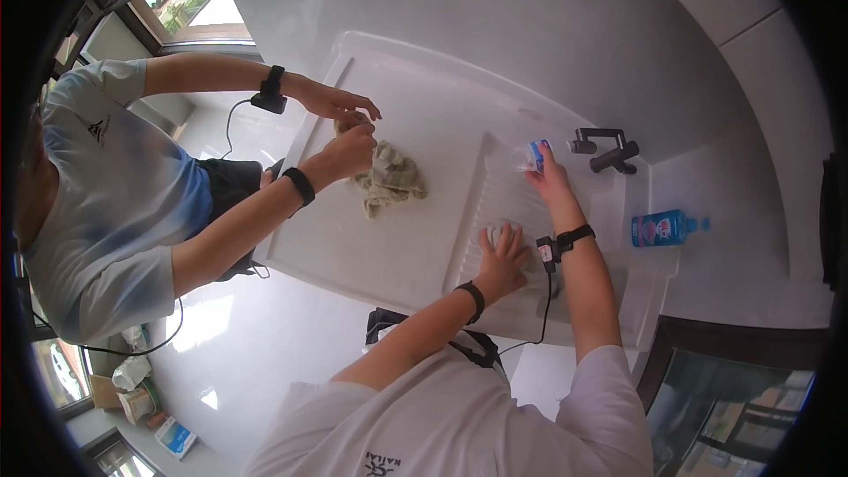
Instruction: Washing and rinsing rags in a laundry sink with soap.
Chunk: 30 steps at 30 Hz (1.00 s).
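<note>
My right hand [548, 175] grips a small clear plastic container [531, 156] with a blue-and-white label, above the upper end of the ribbed washboard and near the tap. Lower down, my left hand [505, 258] lies with fingers spread on the washboard [507, 195]. Something whitish, perhaps wet cloth, shows at its fingertips and partly under the palm; the hand hides most of it. The washboard is part of a white laundry sink [437, 238]. To the left, a co-worker's two hands hold a greenish-beige cloth [391, 175] over the sink's flat top.
A dark tap [613, 151] stands at the sink's back edge. Right of it is a blue detergent bottle [659, 228]. The co-worker [119, 165] stands at the left end. A cable [548, 311] hangs from my right wrist device [556, 248]. A dark-framed window [729, 384] is at lower right.
</note>
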### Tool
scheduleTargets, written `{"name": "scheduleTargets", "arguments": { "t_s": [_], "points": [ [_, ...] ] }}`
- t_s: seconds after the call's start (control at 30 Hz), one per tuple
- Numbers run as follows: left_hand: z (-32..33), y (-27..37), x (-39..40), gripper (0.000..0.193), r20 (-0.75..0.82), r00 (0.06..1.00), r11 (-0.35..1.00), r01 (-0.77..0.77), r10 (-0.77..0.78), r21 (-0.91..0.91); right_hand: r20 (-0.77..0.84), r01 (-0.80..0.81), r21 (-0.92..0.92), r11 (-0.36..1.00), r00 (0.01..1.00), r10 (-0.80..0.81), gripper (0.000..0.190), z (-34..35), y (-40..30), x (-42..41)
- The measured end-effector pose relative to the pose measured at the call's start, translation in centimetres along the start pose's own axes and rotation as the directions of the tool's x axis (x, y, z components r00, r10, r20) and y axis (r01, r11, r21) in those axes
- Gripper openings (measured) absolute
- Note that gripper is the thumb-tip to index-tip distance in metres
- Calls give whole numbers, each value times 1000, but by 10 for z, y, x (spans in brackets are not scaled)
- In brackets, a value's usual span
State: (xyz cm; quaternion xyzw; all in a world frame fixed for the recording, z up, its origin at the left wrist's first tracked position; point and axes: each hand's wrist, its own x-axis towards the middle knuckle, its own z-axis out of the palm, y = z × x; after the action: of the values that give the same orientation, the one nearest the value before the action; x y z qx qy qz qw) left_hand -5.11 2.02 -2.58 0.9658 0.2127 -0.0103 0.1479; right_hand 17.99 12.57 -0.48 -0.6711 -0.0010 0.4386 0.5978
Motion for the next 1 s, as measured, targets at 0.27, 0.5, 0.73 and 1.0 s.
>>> {"name": "scheduleTargets", "arguments": {
  "t_s": [0.27, 0.5, 0.73, 1.0],
  "points": [
    [4, 3, -1, 72, 38, 998, 998, -44, 43, 37, 35, 75, -94, 993, 997, -72, 50, -7, 4, -11],
    [6, 2, 7, 75, 47, 998, 998, -40, 38, 57, -14, 100, -175, 980, 994, -104, 54, -9, 0, -21],
    [5, 2, 7, 75, 68, 997, 999, -46, 44, 28, 10, 111, -322, 940, 993, -114, 55, -17, 0, -31],
    [2, 0, 6, 74, 85, 996, 999, -32, 31, 16, 319, 196, -361, 912, 945, -76, 53, 12, -25, -68]
  ]
}}
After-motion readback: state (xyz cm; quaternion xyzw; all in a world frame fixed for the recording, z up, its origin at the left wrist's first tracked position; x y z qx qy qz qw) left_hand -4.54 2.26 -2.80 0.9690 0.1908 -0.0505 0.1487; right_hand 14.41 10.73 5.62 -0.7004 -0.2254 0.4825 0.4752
